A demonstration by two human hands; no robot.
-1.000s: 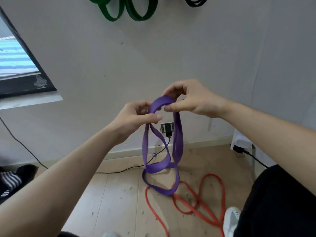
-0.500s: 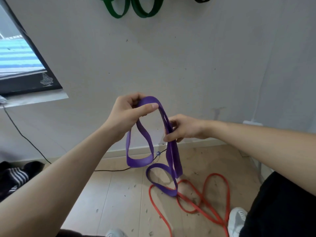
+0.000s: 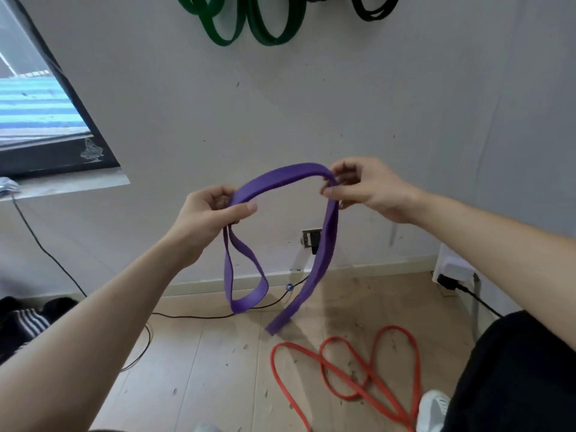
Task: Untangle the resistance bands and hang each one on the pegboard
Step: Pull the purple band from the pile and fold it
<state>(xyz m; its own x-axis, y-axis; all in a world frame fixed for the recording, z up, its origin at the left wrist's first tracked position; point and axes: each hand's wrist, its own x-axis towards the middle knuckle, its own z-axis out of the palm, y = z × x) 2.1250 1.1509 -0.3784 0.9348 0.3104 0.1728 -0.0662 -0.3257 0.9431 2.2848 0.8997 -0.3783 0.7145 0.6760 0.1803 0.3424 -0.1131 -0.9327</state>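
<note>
While both hands are raised in front of the wall [image 3: 405,104], the purple band [image 3: 290,176] is stretched between them in a shallow arch. The left hand [image 3: 212,213] grips the arch's left end, thumb pressed on top and fingers curled underneath; the right hand [image 3: 364,188] pinches the right end between thumb and bent fingers. Below the left hand a loop of the band hangs down in front of the skirting. Below the right hand a flat strand drops and slants leftward, its lower end low over the floor [image 3: 218,353] – whether it touches the boards I cannot tell.

A red band [image 3: 343,369] lies on the wooden floor in several loops that cross one another, close under the purple strand's end and running to just beside a white shoe [image 3: 431,410] at the lower right. High on the wall, cut off by the top edge, two green bands [image 3: 223,41] hang side by side, with a black band [image 3: 369,16] to their right – what they hang from is out of view.

A wall socket [image 3: 311,238] sits behind the purple strand, and a thin black cable [image 3: 193,316] trails across the floor. A window [image 3: 31,104] fills the upper left.
</note>
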